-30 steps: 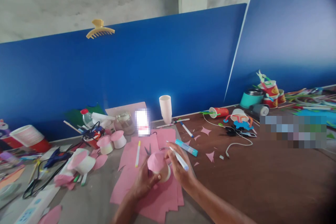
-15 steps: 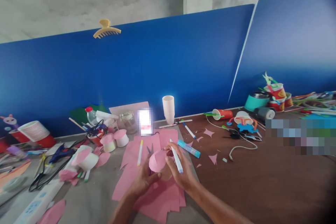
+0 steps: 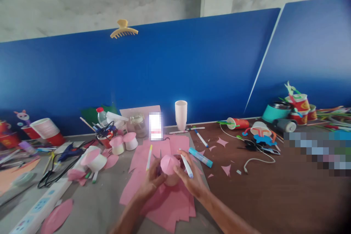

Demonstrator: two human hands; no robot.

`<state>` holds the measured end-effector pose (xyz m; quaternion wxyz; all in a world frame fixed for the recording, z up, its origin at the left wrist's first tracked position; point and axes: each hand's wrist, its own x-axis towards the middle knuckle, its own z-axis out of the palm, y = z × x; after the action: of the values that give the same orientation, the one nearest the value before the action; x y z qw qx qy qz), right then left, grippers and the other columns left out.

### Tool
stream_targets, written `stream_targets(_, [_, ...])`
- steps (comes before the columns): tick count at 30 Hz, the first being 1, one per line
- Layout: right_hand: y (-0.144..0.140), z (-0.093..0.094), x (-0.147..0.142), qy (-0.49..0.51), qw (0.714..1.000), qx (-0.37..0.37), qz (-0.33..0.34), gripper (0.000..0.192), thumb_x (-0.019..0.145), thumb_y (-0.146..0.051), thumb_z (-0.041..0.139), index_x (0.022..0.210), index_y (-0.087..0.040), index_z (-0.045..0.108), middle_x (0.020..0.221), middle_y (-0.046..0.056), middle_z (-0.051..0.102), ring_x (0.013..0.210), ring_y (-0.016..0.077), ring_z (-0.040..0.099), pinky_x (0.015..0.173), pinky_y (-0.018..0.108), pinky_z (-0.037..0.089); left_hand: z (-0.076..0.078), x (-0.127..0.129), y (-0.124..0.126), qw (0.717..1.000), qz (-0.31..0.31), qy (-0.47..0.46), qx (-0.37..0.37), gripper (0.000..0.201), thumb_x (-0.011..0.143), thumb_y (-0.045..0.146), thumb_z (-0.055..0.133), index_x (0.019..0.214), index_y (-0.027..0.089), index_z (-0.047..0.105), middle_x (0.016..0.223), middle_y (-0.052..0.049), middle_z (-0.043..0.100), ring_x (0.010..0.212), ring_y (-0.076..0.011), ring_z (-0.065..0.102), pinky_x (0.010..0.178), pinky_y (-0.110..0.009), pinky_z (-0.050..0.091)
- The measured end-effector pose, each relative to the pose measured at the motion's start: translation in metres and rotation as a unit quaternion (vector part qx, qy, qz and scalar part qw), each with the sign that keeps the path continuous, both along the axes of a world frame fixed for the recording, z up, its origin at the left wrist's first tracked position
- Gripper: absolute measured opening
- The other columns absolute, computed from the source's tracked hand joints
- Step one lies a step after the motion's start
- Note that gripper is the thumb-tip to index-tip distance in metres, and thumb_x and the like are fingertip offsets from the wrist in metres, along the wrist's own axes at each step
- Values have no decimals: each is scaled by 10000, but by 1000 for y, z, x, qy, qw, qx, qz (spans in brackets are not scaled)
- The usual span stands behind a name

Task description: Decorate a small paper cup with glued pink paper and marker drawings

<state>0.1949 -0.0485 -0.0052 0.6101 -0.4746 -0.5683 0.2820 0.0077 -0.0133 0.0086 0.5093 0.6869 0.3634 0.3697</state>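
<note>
— Report hand status.

— My left hand point(image 3: 151, 182) grips the pink-capped paper cup point(image 3: 169, 170) from the left side. My right hand point(image 3: 190, 181) touches the cup from the right and clamps a white marker point(image 3: 186, 163) between its fingers, blue tip pointing toward me.

— Cup location?

— Between both hands, over the pink paper sheets point(image 3: 164, 204) on the table point(image 3: 274, 197). A glue stick point(image 3: 200, 157) lies just right of the marker; a yellow-tipped pen point(image 3: 149, 152) lies just left of the cup.

Both forearms are bare, no sleeves in view. The left hand point(image 3: 150, 184) wears a thin ring; the right hand point(image 3: 190, 182) shows none.
</note>
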Motion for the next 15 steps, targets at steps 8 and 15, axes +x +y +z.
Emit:
stream_targets(8, [-2, -2, -4, -33, 999, 12, -17, 460, 889, -429, 644, 1294, -216, 598, 1220, 123, 712, 1075, 277, 704, 891, 397, 604, -9, 1, -2, 999, -23, 9, 40, 656, 860, 555, 662, 1389, 189, 536, 1343, -147, 616, 1233, -326, 574, 1051, -449, 481])
stream_targets(15, [-6, 2, -7, -58, 998, 20, 1, 448, 896, -420, 628, 1291, -212, 590, 1177, 119, 713, 1010, 262, 706, 852, 385, 608, -20, 6, 0, 998, 40, 27, 40, 751, 718, 560, 804, 1308, 159, 569, 1214, -144, 648, 1115, -313, 633, 957, -423, 544])
